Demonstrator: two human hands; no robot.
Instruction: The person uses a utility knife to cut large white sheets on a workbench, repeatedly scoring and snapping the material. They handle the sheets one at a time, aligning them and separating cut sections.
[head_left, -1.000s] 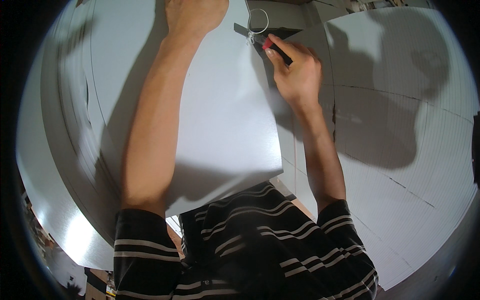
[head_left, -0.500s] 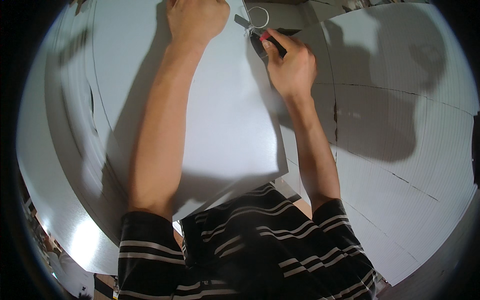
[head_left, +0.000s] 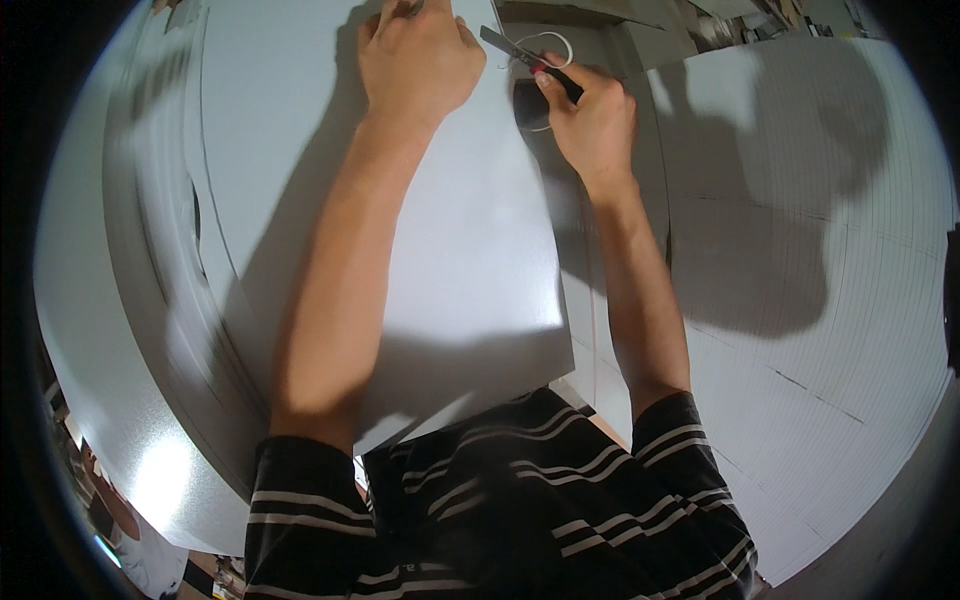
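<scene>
My right hand point(head_left: 598, 115) grips a knife point(head_left: 503, 41) with a wide grey blade and a red and black handle. The blade points up and left, beside the right edge of a large white sheet point(head_left: 470, 250). A thin white curled strip point(head_left: 571, 48) loops around the knife near my fingers. On the sheet's far part rests my left hand point(head_left: 420, 70), back upward. Its fingers bend down and run out at the top of the picture, so what they do at their tips is hidden.
Stacked white panels point(head_left: 800, 400) with fine edge lines stand at the right. Another pale panel point(head_left: 75, 270) curves along the left. Beyond the right stack lie small cluttered items point(head_left: 725, 28). A person point(head_left: 150, 550) in light clothing shows at the lower left.
Both hands have come slightly nearer and to the right. The knife has shifted with my right hand, and the curled strip now lies farther right, across the handle end of the blade.
</scene>
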